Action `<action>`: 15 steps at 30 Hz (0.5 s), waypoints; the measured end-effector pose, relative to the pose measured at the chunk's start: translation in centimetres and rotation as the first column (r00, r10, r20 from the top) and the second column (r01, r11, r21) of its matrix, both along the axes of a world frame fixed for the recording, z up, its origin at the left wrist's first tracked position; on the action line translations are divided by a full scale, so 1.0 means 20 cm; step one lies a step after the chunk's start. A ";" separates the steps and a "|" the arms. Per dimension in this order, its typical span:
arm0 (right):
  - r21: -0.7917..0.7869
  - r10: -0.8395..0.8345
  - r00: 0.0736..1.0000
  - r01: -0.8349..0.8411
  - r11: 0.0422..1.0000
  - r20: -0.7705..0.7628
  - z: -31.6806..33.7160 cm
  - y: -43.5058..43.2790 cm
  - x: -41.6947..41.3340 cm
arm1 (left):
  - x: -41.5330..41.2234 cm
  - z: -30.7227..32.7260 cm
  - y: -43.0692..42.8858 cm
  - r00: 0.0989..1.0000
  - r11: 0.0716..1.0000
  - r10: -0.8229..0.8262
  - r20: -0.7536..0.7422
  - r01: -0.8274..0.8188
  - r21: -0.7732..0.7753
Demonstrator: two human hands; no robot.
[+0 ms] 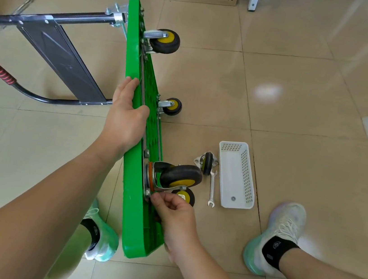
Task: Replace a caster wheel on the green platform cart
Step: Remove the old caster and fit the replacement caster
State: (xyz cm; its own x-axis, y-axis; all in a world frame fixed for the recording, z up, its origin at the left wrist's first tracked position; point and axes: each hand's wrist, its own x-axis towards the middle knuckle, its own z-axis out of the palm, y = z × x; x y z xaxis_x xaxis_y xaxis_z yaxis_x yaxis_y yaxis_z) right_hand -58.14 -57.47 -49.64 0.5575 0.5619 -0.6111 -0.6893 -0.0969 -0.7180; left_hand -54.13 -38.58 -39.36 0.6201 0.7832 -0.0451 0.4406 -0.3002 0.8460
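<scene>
Four casters ride the green cart (136, 222), a spare caster (207, 164) lies loose on the floor — right hand (174, 216) pinches a fastener (147, 192) by the near caster (179, 176), left hand (124, 116) clasps the cart's edge; tightening probably remains.

Right hand (174, 211) hides the small part it pinches at the caster (181, 176); a tiny metal piece (233, 198) in the basket (249, 172) defies identification.

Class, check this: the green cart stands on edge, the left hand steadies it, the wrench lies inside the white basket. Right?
No. The head view shows the wrench lying on the floor beside the white basket, not inside it; the rest holds.
</scene>
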 end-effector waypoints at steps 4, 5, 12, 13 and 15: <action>0.009 -0.049 0.998 0.049 0.999 -0.044 -0.01 -0.02 -0.01 | 0.00 0.00 0.00 1.000 1.000 0.004 0.003 -0.004 -0.006; 0.023 -0.073 0.995 0.075 0.997 -0.068 -0.01 -0.02 -0.01 | 0.00 0.00 0.00 1.000 1.000 0.004 0.003 -0.004 -0.006; -0.004 -0.004 0.998 0.004 1.000 0.056 -0.01 -0.03 -0.01 | 0.00 -0.01 0.00 1.000 1.000 0.001 0.002 -0.001 0.002; -0.005 0.006 0.997 -0.005 1.000 0.075 -0.01 -0.03 -0.01 | 0.00 0.00 0.00 1.000 1.000 -0.001 0.001 0.001 0.003; -0.007 0.018 0.993 -0.017 1.000 0.118 -0.01 -0.03 0.00 | 0.00 0.00 0.01 1.000 1.000 -0.001 -0.001 0.001 0.002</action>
